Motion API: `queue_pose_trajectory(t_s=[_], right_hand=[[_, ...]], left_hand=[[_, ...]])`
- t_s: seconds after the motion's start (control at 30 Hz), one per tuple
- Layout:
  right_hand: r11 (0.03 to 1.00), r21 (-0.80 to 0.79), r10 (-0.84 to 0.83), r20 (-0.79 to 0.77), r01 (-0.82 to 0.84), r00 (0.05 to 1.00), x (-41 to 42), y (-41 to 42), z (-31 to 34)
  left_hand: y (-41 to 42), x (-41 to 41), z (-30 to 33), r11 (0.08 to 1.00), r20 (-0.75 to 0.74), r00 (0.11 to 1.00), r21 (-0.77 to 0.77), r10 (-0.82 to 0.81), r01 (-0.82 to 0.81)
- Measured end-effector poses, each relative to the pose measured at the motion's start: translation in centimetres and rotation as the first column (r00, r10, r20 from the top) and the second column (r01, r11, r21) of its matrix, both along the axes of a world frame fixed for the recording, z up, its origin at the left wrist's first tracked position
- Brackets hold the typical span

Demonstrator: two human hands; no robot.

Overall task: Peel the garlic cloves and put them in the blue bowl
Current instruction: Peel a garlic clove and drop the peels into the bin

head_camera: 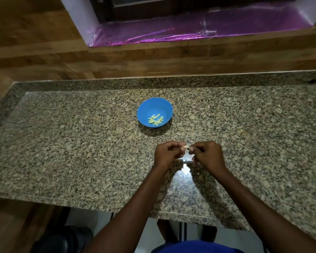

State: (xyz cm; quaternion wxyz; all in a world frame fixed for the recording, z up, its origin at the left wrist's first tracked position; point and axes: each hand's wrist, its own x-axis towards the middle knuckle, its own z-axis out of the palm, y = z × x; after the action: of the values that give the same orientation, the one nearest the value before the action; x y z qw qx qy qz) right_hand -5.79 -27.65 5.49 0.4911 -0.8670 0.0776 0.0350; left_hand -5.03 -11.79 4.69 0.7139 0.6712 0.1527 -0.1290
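A blue bowl [154, 105] stands on the granite counter, with several pale peeled garlic cloves [155, 119] lying in its bottom. Nearer to me, both hands meet above the counter. My left hand [167, 153] and my right hand [207, 156] pinch one small pale garlic clove [186, 147] between their fingertips. Most of that clove is hidden by the fingers. A thin whitish scrap of peel [187, 161] lies on the counter below the hands.
The speckled granite counter [80, 143] runs left to right, with a raised granite lip and a wooden wall behind. A window ledge covered in shiny purple film [190, 28] sits above. The counter's front edge is close to my body.
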Motion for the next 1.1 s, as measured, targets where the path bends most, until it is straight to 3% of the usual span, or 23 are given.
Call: queue_pose_trajectory(t_s=[0.07,0.13,0.2,0.33,0.43,0.63,0.8,0.9,1.1], right_hand=[[0.976,0.203,-0.066,-0.063,0.078,0.996,0.0,0.0,0.1],[0.868,0.462,-0.088,-0.221,0.183,0.971,0.1,0.1,0.4],[0.749,0.605,-0.042,-0.365,0.271,0.930,0.2,0.1,0.5],[0.559,0.734,0.073,-0.508,0.387,0.858,0.5,0.0,0.5],[0.477,0.766,0.131,-0.548,0.432,0.826,0.6,0.0,0.6],[0.620,0.709,0.080,-0.481,0.335,0.873,0.3,0.2,0.2],[0.818,0.545,0.014,-0.336,0.183,0.942,0.0,-0.2,-0.1],[0.907,0.404,-0.022,-0.236,0.119,0.971,-0.1,-0.1,-0.5],[0.942,0.332,-0.003,-0.145,0.051,0.989,-0.4,-0.1,-0.8]], left_hand=[[0.1,-0.1,-0.1,1.000,-0.011,1.000,-0.022,-0.005,0.005],[0.2,-0.2,-0.1,0.996,-0.046,0.999,-0.093,0.011,-0.015],[0.2,-0.2,-0.1,0.987,-0.071,0.997,-0.158,0.025,-0.036],[0.3,-0.3,0.1,0.970,-0.093,0.995,-0.238,0.037,-0.059],[0.3,-0.3,0.1,0.942,-0.139,0.990,-0.325,0.037,-0.081],[0.6,-0.4,-1.0,0.940,-0.222,0.975,-0.329,0.019,-0.093],[1.2,-0.8,-1.4,0.998,-0.097,0.995,-0.061,-0.022,0.016],[1.4,-0.7,-1.5,0.999,-0.078,0.996,-0.030,-0.040,0.038],[1.3,-0.7,-1.5,0.996,-0.013,0.996,-0.017,-0.092,0.092]])
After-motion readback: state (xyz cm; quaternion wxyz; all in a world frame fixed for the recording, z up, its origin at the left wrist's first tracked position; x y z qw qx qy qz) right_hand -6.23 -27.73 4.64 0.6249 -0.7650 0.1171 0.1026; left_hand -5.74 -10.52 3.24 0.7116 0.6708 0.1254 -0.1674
